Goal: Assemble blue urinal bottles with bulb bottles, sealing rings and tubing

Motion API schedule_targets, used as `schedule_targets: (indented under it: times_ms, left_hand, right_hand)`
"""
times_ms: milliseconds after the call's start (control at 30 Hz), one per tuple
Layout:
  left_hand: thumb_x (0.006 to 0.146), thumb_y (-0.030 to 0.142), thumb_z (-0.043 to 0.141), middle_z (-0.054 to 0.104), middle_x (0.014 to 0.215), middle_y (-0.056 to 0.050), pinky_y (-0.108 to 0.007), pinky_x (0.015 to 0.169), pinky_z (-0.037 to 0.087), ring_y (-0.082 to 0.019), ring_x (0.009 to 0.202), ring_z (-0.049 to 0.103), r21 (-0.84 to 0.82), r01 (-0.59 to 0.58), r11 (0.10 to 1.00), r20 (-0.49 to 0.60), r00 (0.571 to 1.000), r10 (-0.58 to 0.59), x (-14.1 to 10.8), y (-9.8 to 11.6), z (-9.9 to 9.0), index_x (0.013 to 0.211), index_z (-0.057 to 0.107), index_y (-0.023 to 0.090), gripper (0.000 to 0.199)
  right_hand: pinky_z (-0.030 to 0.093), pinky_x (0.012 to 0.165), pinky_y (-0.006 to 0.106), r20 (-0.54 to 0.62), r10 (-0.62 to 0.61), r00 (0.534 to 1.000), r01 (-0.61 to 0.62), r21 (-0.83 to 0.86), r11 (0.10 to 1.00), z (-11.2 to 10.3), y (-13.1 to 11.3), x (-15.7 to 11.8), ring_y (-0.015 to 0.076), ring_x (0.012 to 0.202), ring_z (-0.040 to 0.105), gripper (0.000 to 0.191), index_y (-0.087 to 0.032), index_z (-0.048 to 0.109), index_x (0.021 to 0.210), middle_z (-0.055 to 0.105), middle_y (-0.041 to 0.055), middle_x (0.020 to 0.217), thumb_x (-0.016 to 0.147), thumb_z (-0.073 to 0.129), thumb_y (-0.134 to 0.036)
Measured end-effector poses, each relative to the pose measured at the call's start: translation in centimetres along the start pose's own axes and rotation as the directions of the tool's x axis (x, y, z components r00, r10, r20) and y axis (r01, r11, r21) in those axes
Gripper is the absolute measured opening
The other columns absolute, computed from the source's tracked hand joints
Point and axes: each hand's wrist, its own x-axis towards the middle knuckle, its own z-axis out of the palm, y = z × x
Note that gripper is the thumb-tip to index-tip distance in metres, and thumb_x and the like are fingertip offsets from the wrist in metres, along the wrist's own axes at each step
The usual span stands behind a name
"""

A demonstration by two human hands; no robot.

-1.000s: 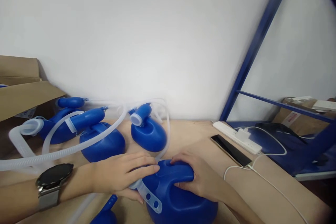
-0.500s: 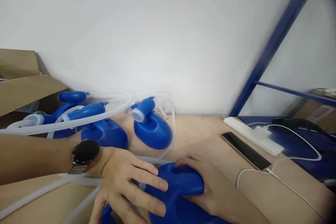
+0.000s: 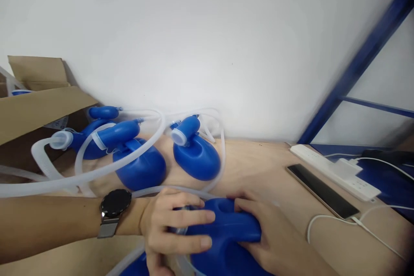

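A blue plastic bottle [image 3: 223, 228] with a moulded handle lies at the bottom centre. My right hand [image 3: 261, 228] wraps round its handle from the right. My left hand [image 3: 177, 224], below a wrist with a black watch [image 3: 115, 203], is curled over the neck end, its fingertips on the blue plastic. A clear collar shows partly between those fingers. Beneath the left hand, part of another blue piece [image 3: 137, 265] and a translucent tube [image 3: 129, 258] are visible at the lower edge.
Behind my hands lie more blue bottles [image 3: 197, 159] with translucent hoses [image 3: 97, 174]. An open cardboard box [image 3: 42, 105] stands at the left. On the right are a phone [image 3: 323, 192], a white power strip [image 3: 336, 172], cables and a blue metal frame [image 3: 355, 64].
The view has shifted, so the background sits further right. My left hand has closed more around the bottle's neck end, its fingers more bent. The right hand keeps its grip.
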Motion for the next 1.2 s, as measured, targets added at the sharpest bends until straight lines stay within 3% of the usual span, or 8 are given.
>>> schedule_targets:
  times_ms: [100, 233, 467, 667, 867, 967, 1100, 1200]
  left_hand:
    - [0.088, 0.074, 0.019, 0.074, 0.132, -0.016, -0.051, 0.093, 0.064, -0.032, 0.116, 0.070, 0.198, -0.013, 0.980, -0.231, 0.971, 0.060, -0.2, 0.3, -0.2, 0.125, 0.078, 0.022, 0.086]
    - [0.101, 0.056, 0.023, 0.067, 0.141, -0.016, -0.041, 0.099, 0.061, -0.028, 0.126, 0.066, 0.290, 0.186, 0.939, -0.404, 0.913, -0.056, 0.4, 1.3, -0.7, 0.151, 0.057, 0.022, 0.070]
    - [0.105, 0.058, 0.028, 0.070, 0.133, -0.010, -0.035, 0.097, 0.061, -0.024, 0.118, 0.070, 0.303, 0.513, 0.803, -0.268, 0.855, -0.445, 2.6, 5.1, -3.1, 0.141, 0.063, 0.024, 0.061]
    - [0.106, 0.054, 0.030, 0.070, 0.122, -0.009, -0.032, 0.094, 0.059, -0.021, 0.107, 0.070, 0.320, 0.475, 0.820, -0.181, 0.880, -0.439, 3.4, 6.1, -4.3, 0.134, 0.065, 0.023, 0.055]
    - [0.106, 0.042, 0.031, 0.070, 0.109, -0.006, -0.029, 0.088, 0.056, -0.019, 0.098, 0.068, 0.317, 0.464, 0.827, -0.177, 0.886, -0.429, 3.8, 6.7, -4.3, 0.115, 0.070, 0.023, 0.044]
    - [0.106, 0.037, 0.032, 0.070, 0.111, -0.005, -0.030, 0.088, 0.055, -0.019, 0.101, 0.068, 0.314, 0.499, 0.808, -0.196, 0.867, -0.459, 4.1, 7.2, -4.0, 0.112, 0.070, 0.024, 0.041]
    - [0.106, 0.032, 0.030, 0.071, 0.112, -0.005, -0.036, 0.093, 0.053, -0.022, 0.103, 0.068, 0.364, 0.598, 0.714, -0.228, 0.801, -0.554, 4.9, 8.2, -3.4, 0.106, 0.070, 0.022, 0.041]
    - [0.105, 0.038, 0.037, 0.070, 0.108, -0.006, -0.040, 0.094, 0.050, -0.024, 0.100, 0.066, 0.411, 0.608, 0.679, -0.233, 0.790, -0.567, 5.4, 8.7, -3.3, 0.103, 0.069, 0.021, 0.036]
  right_hand:
    - [0.055, 0.090, 0.044, -0.051, -0.005, 0.999, 0.004, -0.020, 1.000, 0.4, 0.0, -0.1, 0.0314, 0.100, 0.070, 0.016, -0.026, 0.076, 0.090, 0.073, 0.0108, 0.111, 0.079, 0.066, -0.031]
    - [0.052, 0.092, 0.042, -0.081, 0.083, 0.993, -0.089, -0.076, 0.993, 0.6, -0.8, -0.1, 0.0297, 0.104, 0.067, 0.011, -0.025, 0.072, 0.086, 0.072, 0.0100, 0.106, 0.082, 0.062, -0.026]
    - [0.050, 0.096, 0.043, -0.103, 0.077, 0.992, -0.095, -0.178, 0.979, 0.2, -1.6, -0.3, 0.0297, 0.107, 0.066, 0.007, -0.021, 0.068, 0.093, 0.071, 0.0102, 0.107, 0.087, 0.065, -0.023]
    - [0.043, 0.115, 0.050, 0.006, -0.199, 0.980, 0.194, -0.259, 0.946, -0.1, -2.5, -1.5, 0.0339, 0.133, 0.057, 0.060, -0.023, 0.057, 0.149, 0.061, 0.0140, 0.144, 0.092, 0.065, -0.038]
    - [0.050, 0.094, 0.039, -0.053, -0.108, 0.993, 0.095, -0.213, 0.972, 0.2, -3.9, 0.1, 0.0297, 0.108, 0.073, 0.038, -0.025, 0.074, 0.118, 0.078, 0.0094, 0.116, 0.107, 0.047, -0.050]
    - [0.051, 0.090, 0.036, -0.050, -0.051, 0.997, 0.040, -0.195, 0.980, 0.2, -4.0, 1.1, 0.0302, 0.106, 0.075, 0.035, -0.027, 0.076, 0.117, 0.080, 0.0077, 0.113, 0.104, 0.056, -0.052]
    - [0.052, 0.095, 0.036, 0.016, -0.045, 0.999, 0.047, -0.159, 0.986, -0.2, -3.9, 1.5, 0.0291, 0.112, 0.074, 0.031, -0.030, 0.078, 0.121, 0.080, 0.0054, 0.119, 0.103, 0.057, -0.044]
    - [0.052, 0.096, 0.037, -0.015, -0.035, 0.999, 0.032, -0.159, 0.987, -0.1, -3.8, 1.4, 0.0301, 0.113, 0.074, 0.032, -0.031, 0.078, 0.124, 0.080, 0.0059, 0.120, 0.101, 0.060, -0.043]
